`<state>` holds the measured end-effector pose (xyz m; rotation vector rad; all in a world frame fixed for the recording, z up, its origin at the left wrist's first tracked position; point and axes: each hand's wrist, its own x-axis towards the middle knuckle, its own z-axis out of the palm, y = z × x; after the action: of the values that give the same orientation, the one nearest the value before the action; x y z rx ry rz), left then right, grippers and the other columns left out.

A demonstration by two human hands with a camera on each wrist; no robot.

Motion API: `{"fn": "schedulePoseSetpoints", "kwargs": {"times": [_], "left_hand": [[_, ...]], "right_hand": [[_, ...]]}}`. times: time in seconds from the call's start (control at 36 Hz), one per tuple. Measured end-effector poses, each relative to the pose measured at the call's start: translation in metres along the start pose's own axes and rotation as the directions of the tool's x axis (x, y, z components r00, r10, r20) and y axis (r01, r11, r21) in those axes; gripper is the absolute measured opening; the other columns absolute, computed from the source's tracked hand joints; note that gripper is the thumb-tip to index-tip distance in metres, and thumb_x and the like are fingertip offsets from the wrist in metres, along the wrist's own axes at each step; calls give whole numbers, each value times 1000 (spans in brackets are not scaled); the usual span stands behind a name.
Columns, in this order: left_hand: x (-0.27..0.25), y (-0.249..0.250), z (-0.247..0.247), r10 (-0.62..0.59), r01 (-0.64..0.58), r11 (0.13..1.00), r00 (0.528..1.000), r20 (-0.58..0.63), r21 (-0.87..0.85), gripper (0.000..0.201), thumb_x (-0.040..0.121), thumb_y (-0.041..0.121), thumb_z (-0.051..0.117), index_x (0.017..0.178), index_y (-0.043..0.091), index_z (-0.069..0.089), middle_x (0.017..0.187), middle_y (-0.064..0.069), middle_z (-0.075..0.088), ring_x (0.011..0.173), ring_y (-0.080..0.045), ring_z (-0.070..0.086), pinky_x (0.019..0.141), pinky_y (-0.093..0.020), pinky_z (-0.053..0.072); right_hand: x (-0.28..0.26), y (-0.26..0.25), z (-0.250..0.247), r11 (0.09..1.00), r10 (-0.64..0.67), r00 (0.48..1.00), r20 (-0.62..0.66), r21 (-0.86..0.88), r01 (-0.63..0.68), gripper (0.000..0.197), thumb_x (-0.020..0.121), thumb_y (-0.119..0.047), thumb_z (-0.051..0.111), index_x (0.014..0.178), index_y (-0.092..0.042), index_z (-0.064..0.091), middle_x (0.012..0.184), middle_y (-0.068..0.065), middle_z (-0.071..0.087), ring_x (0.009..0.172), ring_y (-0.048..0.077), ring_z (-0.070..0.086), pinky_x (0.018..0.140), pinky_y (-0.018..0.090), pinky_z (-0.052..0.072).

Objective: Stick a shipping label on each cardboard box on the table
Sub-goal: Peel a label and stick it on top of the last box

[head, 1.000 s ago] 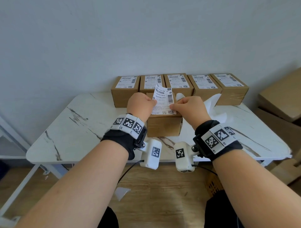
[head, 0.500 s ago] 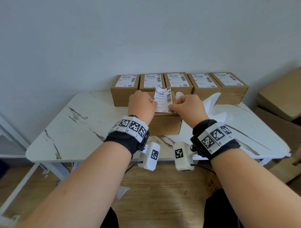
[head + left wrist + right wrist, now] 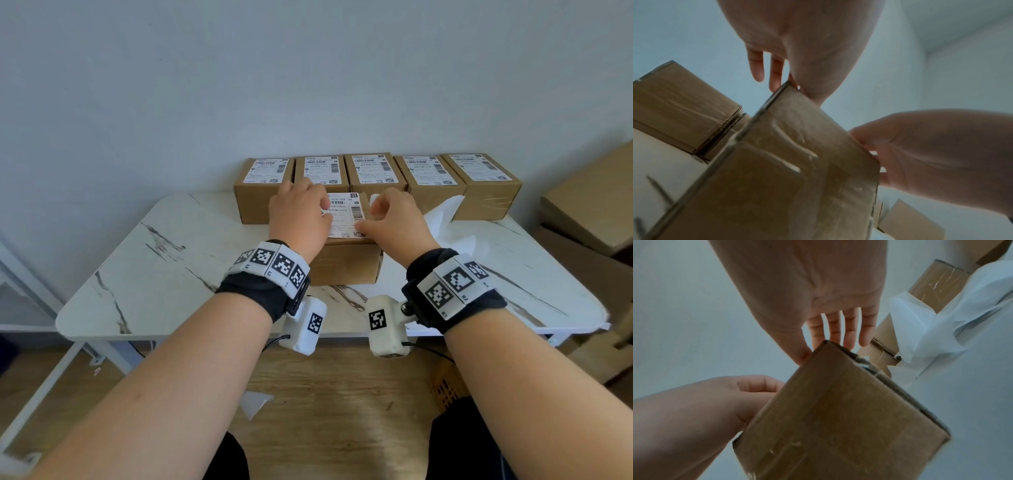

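Observation:
A white shipping label (image 3: pixel 346 216) lies flat on top of the front cardboard box (image 3: pixel 346 263) at the middle of the table. My left hand (image 3: pixel 298 219) rests on the label's left part, thumb on the paper. My right hand (image 3: pixel 394 222) touches its right edge with the thumb, fingers loose above the box. From below, the left wrist view has the left hand (image 3: pixel 797 40) over the taped box (image 3: pixel 787 170). The right wrist view has the right hand (image 3: pixel 807 280), fingers straight, over the same box (image 3: pixel 838 418). Neither hand grips anything.
Several labelled boxes (image 3: pixel 373 171) stand in a row against the wall behind the front box. Crumpled white backing paper (image 3: pixel 448 219) lies right of it. The marble table (image 3: pixel 171 274) is bare at left and front. Larger cardboard boxes (image 3: pixel 589 198) sit off to the right.
The label was held upright between both hands above the box; now it lies flat on the box top. Both hands have let go of it and lowered onto it.

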<state>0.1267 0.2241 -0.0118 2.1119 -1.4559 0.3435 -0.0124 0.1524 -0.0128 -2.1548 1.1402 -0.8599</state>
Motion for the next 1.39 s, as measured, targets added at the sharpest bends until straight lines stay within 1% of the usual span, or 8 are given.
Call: {"fn": "schedulePoseSetpoints", "kwargs": {"times": [0.11, 0.31, 0.44, 0.56, 0.81, 1.06, 1.19, 1.39], "left_hand": [[2, -1, 1, 37, -40, 999, 994, 98, 30, 22, 96, 29, 49, 105, 29, 69, 119, 7, 61, 117, -22, 43, 90, -38, 33], [5, -10, 7, 6, -9, 1000, 968, 250, 10, 36, 101, 30, 32, 126, 30, 58, 134, 8, 54, 123, -22, 44, 97, -43, 32], [16, -19, 16, 1, 5, 1000, 874, 487, -13, 46, 103, 30, 20, 148, 26, 28, 159, 6, 18, 144, -24, 19, 113, -54, 22], [23, -26, 18, 2, 44, 997, 816, 577, -66, 54, 101, 32, 18, 154, 24, 10, 162, 6, 0, 149, -22, 1, 119, -51, 12], [25, -25, 14, 21, 118, 973, 808, 589, -197, 56, 92, 33, 31, 146, 24, 25, 156, -2, 23, 143, -28, 22, 113, -54, 25], [22, -28, 22, 26, 83, 982, 835, 549, -172, 56, 98, 31, 26, 152, 23, 14, 162, 6, 3, 148, -20, 7, 117, -51, 15], [19, -27, 24, -11, 63, 995, 837, 548, -77, 62, 99, 49, 24, 153, 27, 6, 161, 10, -3, 148, -21, 2, 118, -52, 12], [19, -22, 25, -62, 87, 996, 849, 524, -23, 56, 101, 44, 15, 153, 27, 6, 161, 9, -3, 149, -23, 2, 118, -52, 14]], "right_hand": [[0, -5, 1, 994, -101, 992, 78, -45, 105, 21, 85, -9, 60, 99, -24, 62, 124, 1, 56, 120, 23, 49, 99, 41, 45], [-1, -5, 4, 993, -63, 992, 111, -92, 73, 32, 91, -11, 47, 100, -26, 74, 113, 4, 65, 83, 18, 61, 71, 28, 52], [2, -7, 3, 988, -40, 996, 80, -149, 52, 34, 93, -13, 46, 108, -23, 74, 122, 1, 66, 92, 21, 64, 83, 38, 55], [11, -10, 8, 956, -37, 990, 132, -285, 74, 38, 95, -16, 39, 116, -26, 70, 125, 6, 60, 95, 23, 62, 84, 37, 54], [40, -15, 13, 858, 19, 942, 334, -489, 156, 50, 97, -14, 34, 141, -34, 45, 137, 6, 49, 121, 25, 48, 99, 43, 46], [50, -8, 24, 816, 44, 941, 334, -556, 160, 54, 101, -19, 30, 151, -34, 25, 160, -14, 19, 146, 22, 20, 116, 47, 24], [47, -6, 24, 797, 61, 958, 279, -592, 122, 55, 98, -19, 34, 151, -29, 26, 160, -10, 20, 147, 20, 17, 117, 50, 20], [32, -9, 12, 776, 4, 963, 270, -608, 167, 48, 98, -17, 33, 144, -25, 41, 154, -6, 36, 147, 21, 19, 117, 47, 20]]}}
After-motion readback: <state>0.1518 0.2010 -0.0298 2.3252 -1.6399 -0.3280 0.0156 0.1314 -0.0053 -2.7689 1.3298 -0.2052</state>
